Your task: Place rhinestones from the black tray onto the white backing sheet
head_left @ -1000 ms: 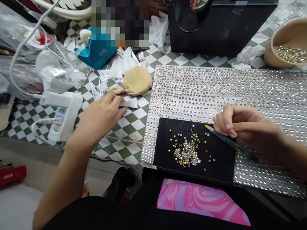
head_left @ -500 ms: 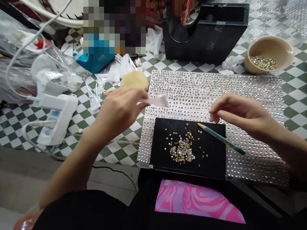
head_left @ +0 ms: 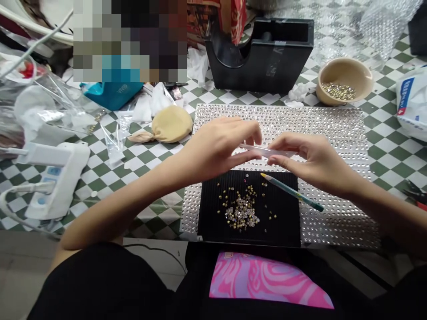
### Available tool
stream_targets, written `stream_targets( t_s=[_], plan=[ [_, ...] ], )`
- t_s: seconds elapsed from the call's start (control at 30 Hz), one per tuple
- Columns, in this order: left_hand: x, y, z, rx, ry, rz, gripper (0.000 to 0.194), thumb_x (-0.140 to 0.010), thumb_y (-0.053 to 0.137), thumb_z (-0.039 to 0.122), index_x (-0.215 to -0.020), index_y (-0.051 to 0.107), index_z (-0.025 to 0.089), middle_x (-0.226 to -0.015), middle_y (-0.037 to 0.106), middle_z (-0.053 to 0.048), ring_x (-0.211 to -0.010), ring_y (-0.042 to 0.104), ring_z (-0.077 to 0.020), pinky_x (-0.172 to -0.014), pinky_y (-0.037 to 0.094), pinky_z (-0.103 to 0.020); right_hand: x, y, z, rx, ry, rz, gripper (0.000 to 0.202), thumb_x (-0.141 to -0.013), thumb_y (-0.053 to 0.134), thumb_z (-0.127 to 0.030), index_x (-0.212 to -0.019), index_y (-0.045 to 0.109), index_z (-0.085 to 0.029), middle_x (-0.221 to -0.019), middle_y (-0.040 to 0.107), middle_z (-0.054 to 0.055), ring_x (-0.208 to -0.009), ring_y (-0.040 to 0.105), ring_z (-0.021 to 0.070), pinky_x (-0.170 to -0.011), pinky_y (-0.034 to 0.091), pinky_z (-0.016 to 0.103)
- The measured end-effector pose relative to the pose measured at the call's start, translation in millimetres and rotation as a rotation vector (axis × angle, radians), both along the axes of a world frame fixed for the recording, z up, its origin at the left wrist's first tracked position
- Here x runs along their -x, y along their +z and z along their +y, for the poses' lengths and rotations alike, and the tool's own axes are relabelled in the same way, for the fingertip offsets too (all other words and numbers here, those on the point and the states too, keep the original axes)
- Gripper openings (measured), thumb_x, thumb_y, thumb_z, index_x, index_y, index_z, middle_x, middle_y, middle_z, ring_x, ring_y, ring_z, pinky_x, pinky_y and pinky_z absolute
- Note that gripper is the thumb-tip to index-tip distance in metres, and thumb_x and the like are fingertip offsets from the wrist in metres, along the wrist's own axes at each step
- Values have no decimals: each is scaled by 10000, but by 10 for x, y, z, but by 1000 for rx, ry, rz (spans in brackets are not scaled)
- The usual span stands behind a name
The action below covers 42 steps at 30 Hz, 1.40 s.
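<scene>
A thin whitish, translucent strip spans the gap between my two hands. My left hand pinches its left end between thumb and fingers. The right end is between the thumb and fingers of my right hand. Below them lies a black ribbed tray with a heap of small gold-backed rhinestones. Across its upper right edge rests a green pencil with a yellow tip. Beneath the tray spreads a sheet covered in rows of shiny rhinestones.
A tan bowl of rhinestones and a black tape dispenser stand at the back. At left are a beige pouch, a white power strip and plastic wrappings. A white-and-blue package sits far right, with a dark-jawed tool nearer.
My left hand has moved right with the strip, and my right hand has closed on its other end. The camera view has shifted a little to the right.
</scene>
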State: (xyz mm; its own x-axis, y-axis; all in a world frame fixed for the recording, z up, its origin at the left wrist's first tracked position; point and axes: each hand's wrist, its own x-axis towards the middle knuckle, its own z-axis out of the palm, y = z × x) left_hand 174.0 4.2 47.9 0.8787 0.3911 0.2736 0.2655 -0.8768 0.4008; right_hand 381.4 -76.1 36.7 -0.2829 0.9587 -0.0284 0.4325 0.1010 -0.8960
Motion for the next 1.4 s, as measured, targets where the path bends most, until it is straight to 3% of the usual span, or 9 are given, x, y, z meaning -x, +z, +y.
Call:
stream_targets(
  t_s=[0.1,0.27,0.43,0.63,0.8,1.03,1.13,1.27,1.4],
  plan=[
    [-24,5,28,230,29,-104,85,-858,614,272,-859,566,202,-817,634,5,-760,602,-103,-691,469,-231,-21,-2,18,-17,-24,7,178,-841,596,-349,-891,629,-181,-890,641,31,-838,599,154,-801,499,329],
    [-87,-3,17,477,86,-230,81,-802,671,216,-819,594,197,-801,646,18,-752,609,-78,-701,514,-199,-27,-15,31,8,-31,45,137,-854,587,-322,-876,619,-191,-842,639,24,-790,606,147,-741,504,321],
    [-128,-52,39,612,98,-322,118,-789,705,254,-820,622,176,-812,658,-3,-740,620,-85,-687,544,-205,-44,-40,42,54,-32,99,138,-887,551,-320,-891,606,-193,-827,627,24,-775,599,130,-719,491,301],
    [-183,-132,64,754,19,-462,87,-837,639,169,-924,630,167,-880,646,-8,-789,612,-69,-723,543,-179,-34,-65,69,113,48,214,226,-942,452,-333,-878,567,-150,-768,575,21,-735,546,95,-697,445,256],
    [-216,-174,47,837,57,-547,70,-820,665,210,-820,611,167,-771,620,8,-719,602,-79,-657,542,-186,9,-91,29,42,112,138,298,-963,390,-418,-966,529,-154,-938,547,43,-871,517,107,-775,419,255],
    [-266,-143,35,707,121,-542,212,-836,644,392,-810,558,200,-768,587,17,-677,568,-74,-595,523,-188,40,-99,1,-5,37,96,311,-984,339,-397,-961,509,-137,-897,582,47,-865,545,112,-783,415,265],
    [-283,-142,43,656,192,-578,240,-857,602,433,-823,530,207,-758,568,18,-665,555,-71,-585,510,-189,39,-98,7,-5,42,103,324,-989,327,-390,-996,511,-123,-891,587,47,-849,551,104,-782,419,265],
    [-297,-153,35,624,183,-576,242,-883,559,443,-835,511,211,-797,572,14,-707,573,-75,-621,522,-199,37,-114,17,-28,28,70,330,-984,337,-394,-991,522,-121,-885,589,49,-839,547,106,-764,424,263],
    [-319,-94,34,543,210,-569,289,-892,517,490,-811,506,213,-823,580,1,-764,591,-101,-665,536,-246,8,-86,30,-53,36,-40,315,-957,404,-401,-1116,490,-144,-1103,567,90,-983,548,152,-845,455,303]
  ],
)
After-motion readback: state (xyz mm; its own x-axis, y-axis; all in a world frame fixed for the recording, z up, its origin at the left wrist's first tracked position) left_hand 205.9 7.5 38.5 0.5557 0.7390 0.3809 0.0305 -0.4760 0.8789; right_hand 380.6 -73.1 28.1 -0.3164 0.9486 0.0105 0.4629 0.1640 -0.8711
